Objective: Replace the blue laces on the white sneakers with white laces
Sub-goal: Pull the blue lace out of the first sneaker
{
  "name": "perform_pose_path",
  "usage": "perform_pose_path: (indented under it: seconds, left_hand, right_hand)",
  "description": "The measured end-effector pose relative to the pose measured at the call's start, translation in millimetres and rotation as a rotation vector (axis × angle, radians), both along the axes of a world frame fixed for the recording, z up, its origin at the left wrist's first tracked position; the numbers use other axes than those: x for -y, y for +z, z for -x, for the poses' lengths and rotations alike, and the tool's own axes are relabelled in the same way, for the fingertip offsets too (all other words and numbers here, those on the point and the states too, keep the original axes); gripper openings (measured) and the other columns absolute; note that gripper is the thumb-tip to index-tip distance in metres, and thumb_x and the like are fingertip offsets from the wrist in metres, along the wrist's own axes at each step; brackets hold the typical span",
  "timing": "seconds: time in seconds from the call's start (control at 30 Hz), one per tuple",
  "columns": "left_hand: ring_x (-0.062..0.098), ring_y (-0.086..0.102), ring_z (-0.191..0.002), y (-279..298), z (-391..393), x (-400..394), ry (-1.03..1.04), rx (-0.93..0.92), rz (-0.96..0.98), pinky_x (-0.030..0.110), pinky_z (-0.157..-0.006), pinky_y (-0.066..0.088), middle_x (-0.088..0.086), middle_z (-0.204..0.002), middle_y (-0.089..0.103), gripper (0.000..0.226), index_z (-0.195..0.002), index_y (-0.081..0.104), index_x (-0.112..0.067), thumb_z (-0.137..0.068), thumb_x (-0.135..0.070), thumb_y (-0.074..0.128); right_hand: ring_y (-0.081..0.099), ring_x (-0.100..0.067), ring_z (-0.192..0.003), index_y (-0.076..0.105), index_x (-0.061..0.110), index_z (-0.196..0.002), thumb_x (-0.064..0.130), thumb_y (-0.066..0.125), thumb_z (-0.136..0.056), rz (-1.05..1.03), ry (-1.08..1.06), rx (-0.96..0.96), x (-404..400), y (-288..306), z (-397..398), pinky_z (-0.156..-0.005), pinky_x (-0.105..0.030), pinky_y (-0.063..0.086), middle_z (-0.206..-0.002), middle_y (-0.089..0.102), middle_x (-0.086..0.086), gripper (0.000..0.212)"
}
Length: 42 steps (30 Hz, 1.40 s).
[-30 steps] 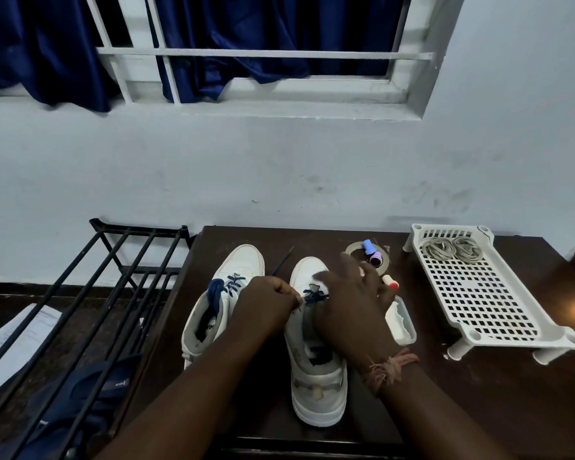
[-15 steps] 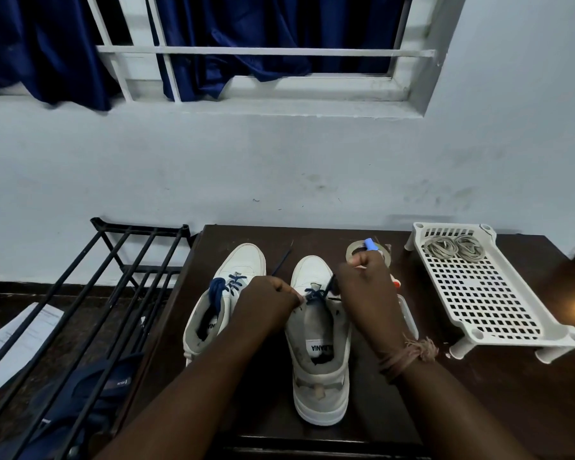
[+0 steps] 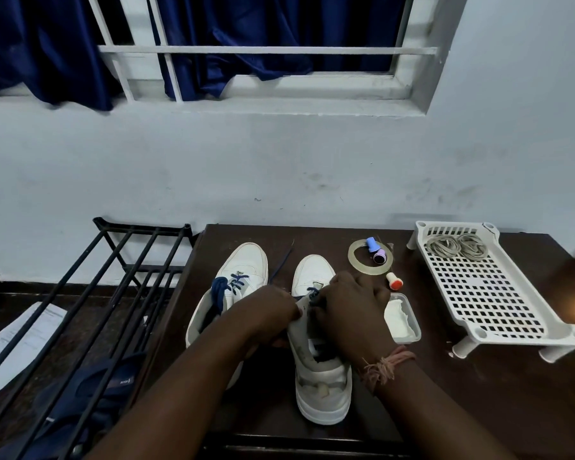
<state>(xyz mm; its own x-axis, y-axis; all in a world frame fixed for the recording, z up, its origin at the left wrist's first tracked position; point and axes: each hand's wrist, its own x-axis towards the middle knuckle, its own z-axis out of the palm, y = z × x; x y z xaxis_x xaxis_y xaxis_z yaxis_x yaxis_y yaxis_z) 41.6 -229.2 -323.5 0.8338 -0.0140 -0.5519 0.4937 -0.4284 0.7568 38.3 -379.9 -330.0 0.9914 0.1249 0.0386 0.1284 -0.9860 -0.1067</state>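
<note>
On the table (image 3: 478,410), the left hand (image 3: 268,308) grips the right sneaker's (image 3: 316,376) collar while the right hand (image 3: 352,307), fingers curled, pinches its blue lace (image 3: 281,265); white laces (image 3: 455,246) lie coiled on the rack (image 3: 498,303).

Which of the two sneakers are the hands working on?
The right sneaker: both hands, left hand and right hand, are on it. The left sneaker stands untouched beside it.

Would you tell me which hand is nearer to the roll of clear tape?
Right. The right hand lies just below the tape roll, over the right sneaker; the left hand lies farther left, between the sneakers.
</note>
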Motion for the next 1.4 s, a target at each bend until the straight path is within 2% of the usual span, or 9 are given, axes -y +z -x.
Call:
perform_pose_path:
  seconds: [0.13, 0.27, 0.33, 0.5, 0.67, 0.8, 1.13, 1.27, 1.4]
  left_hand:
    - [0.024, 0.068, -0.084, -0.4, -1.3, -0.8, 0.019, -0.002, -0.001, 0.034, -0.074, 0.063, 0.012, -0.104, 0.067, 0.013, -0.106, 0.063, -0.013, -0.093, -0.009, 0.063]
    - [0.025, 0.066, -0.083, 2.7, -2.7, -0.9, 0.018, 0.009, -0.028, 0.039, -0.079, 0.063, 0.011, -0.098, 0.065, 0.011, -0.103, 0.063, -0.012, -0.093, -0.008, 0.064]
    - [0.027, 0.065, -0.083, 4.6, -1.0, -0.1, -0.013, 0.013, -0.038, 0.044, -0.083, 0.061, 0.013, -0.096, 0.064, 0.012, -0.103, 0.066, -0.003, -0.092, -0.004, 0.061]
    - [0.021, 0.06, -0.063, 2.3, 3.9, 1.3, 0.09, 0.11, -0.008, 0.034, -0.065, 0.053, 0.012, -0.074, 0.065, 0.012, -0.085, 0.072, -0.002, -0.086, -0.013, 0.068]
    - [0.011, 0.067, -0.074, -8.2, 3.6, 13.1, 0.162, 0.352, -0.147, 0.03, -0.073, 0.051, -0.005, -0.075, 0.072, 0.018, -0.08, 0.07, -0.019, -0.079, -0.036, 0.077]
    - [0.01, 0.063, -0.081, -12.9, 2.2, 22.9, 0.152, 0.489, -0.353, 0.032, -0.077, 0.052, -0.01, -0.079, 0.067, 0.021, -0.079, 0.063, -0.029, -0.073, -0.046, 0.074]
    - [0.02, 0.061, -0.086, -20.5, -1.2, 3.7, -0.028, 0.655, -0.595, 0.033, -0.07, 0.042, -0.006, -0.088, 0.064, 0.007, -0.09, 0.059, -0.023, -0.085, -0.027, 0.06]
    - [0.024, 0.06, -0.09, -28.3, -7.5, 14.1, -0.266, 0.858, -0.598, 0.041, -0.075, 0.053, 0.0, -0.103, 0.059, 0.041, -0.114, 0.071, -0.033, -0.08, -0.014, 0.057]
    - [0.021, 0.056, -0.093, -30.3, -7.6, 22.8, -0.347, 0.905, -0.678, 0.039, -0.073, 0.05, -0.006, -0.097, 0.06, 0.028, -0.106, 0.075, -0.036, -0.082, -0.028, 0.064]
  right_hand:
    - [0.049, -0.022, -0.104, 0.065, 0.024, -0.091, 0.038, 0.047, -0.092, -0.237, -0.046, 0.047, 0.0, 1.2, -1.4, -0.089, -0.043, 0.041, -0.104, 0.054, 0.002, 0.022]
    - [0.062, -0.023, -0.077, 0.055, 0.008, -0.084, 0.027, 0.045, -0.093, -1.241, -0.25, 0.04, 8.3, 31.1, -8.6, -0.075, -0.039, 0.049, -0.079, 0.067, -0.004, 0.023]
    - [0.058, -0.022, -0.067, 0.052, 0.005, -0.085, 0.026, 0.046, -0.096, -1.501, -0.312, 0.027, 19.3, 42.3, -13.4, -0.07, -0.037, 0.047, -0.069, 0.067, -0.007, 0.024]
    - [0.049, -0.01, -0.059, 0.051, 0.015, -0.075, 0.036, 0.06, -0.091, -1.009, -0.261, 0.107, 30.0, 24.0, -14.2, -0.063, -0.031, 0.041, -0.065, 0.055, 0.007, 0.028]
    - [0.059, -0.016, -0.084, 0.059, 0.015, -0.092, 0.039, 0.073, -0.084, -0.709, -0.157, -0.152, 19.2, 3.5, -13.3, -0.074, -0.032, 0.047, -0.087, 0.063, 0.003, 0.029]
    - [0.064, -0.023, -0.093, 0.065, 0.012, -0.096, 0.017, 0.066, -0.084, -0.551, -0.111, -0.094, 8.3, -12.4, -8.4, -0.08, -0.029, 0.047, -0.097, 0.068, -0.004, 0.013]
    - [0.066, -0.015, -0.074, 0.068, 0.018, -0.079, 0.011, 0.068, -0.077, -0.763, -0.291, -0.117, 34.6, -15.1, -14.9, -0.062, -0.024, 0.046, -0.077, 0.07, 0.004, 0.007]
    - [0.066, -0.015, -0.07, 0.066, 0.016, -0.08, 0.019, 0.069, -0.083, -0.764, -0.25, -0.107, 32.2, -14.7, -11.7, -0.06, -0.026, 0.047, -0.074, 0.07, 0.001, 0.005]
    - [0.065, -0.017, -0.072, 0.065, 0.016, -0.082, 0.016, 0.067, -0.085, -0.74, -0.226, -0.099, 31.9, -11.9, -11.4, -0.066, -0.031, 0.049, -0.075, 0.069, -0.001, 0.004]
